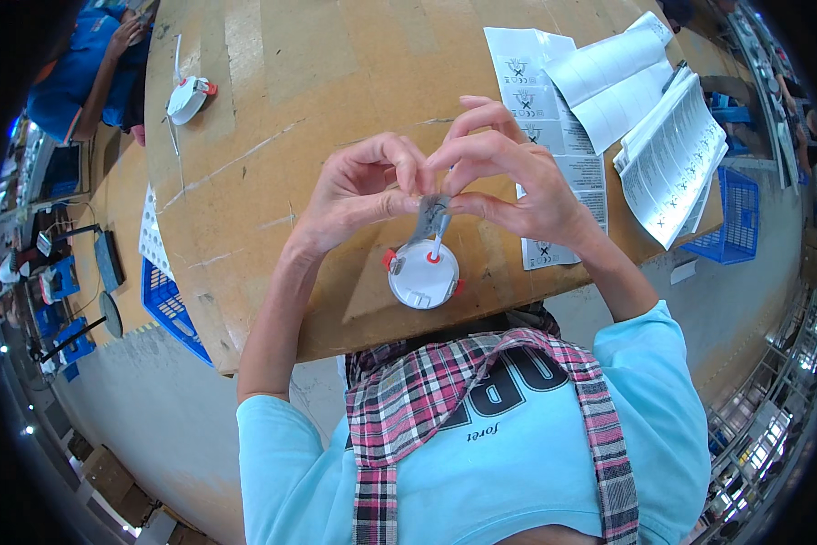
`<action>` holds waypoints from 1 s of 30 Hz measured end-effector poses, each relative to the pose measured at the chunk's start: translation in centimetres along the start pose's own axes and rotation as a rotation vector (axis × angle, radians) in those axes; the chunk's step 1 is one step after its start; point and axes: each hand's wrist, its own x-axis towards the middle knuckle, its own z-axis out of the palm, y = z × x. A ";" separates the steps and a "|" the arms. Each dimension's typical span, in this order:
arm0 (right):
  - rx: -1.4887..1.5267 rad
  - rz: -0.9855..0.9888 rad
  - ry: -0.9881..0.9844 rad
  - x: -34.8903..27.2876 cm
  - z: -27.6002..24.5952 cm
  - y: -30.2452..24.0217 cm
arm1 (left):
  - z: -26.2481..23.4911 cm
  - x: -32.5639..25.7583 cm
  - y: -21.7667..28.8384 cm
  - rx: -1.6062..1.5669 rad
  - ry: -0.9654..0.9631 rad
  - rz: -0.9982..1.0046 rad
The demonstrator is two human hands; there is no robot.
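Note:
Near the table's front edge lies a round white light fitting [422, 283] with red clips at its sides. A short white cable [441, 238] rises from a red grommet on it. Above the fitting, a small silver-grey label [429, 220] is pinched between my two hands, right at the cable. My left hand [365, 189] grips its left upper edge with thumb and forefinger. My right hand [522, 182] pinches its right side, the other fingers curled loosely upward. Whether the label is stuck to the cable, I cannot tell.
A sheet of printed labels [586, 195] lies right of my hands, with loose folded papers [667, 154] over and beside it. Another white fitting [189, 100] sits far left, near a person in blue [86, 77]. Blue crates [731, 216] stand below the table's sides.

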 end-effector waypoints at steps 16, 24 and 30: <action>-0.063 0.017 -0.001 -0.4 0.0 -0.2 | -0.9 0.3 -0.1 0.128 0.028 -0.102; 0.029 0.268 0.020 -0.3 0.1 -0.3 | 0.3 0.3 1.2 0.523 0.111 0.120; -0.002 0.180 -0.033 0.1 -0.2 -1.5 | 0.4 0.0 2.2 0.581 0.069 0.131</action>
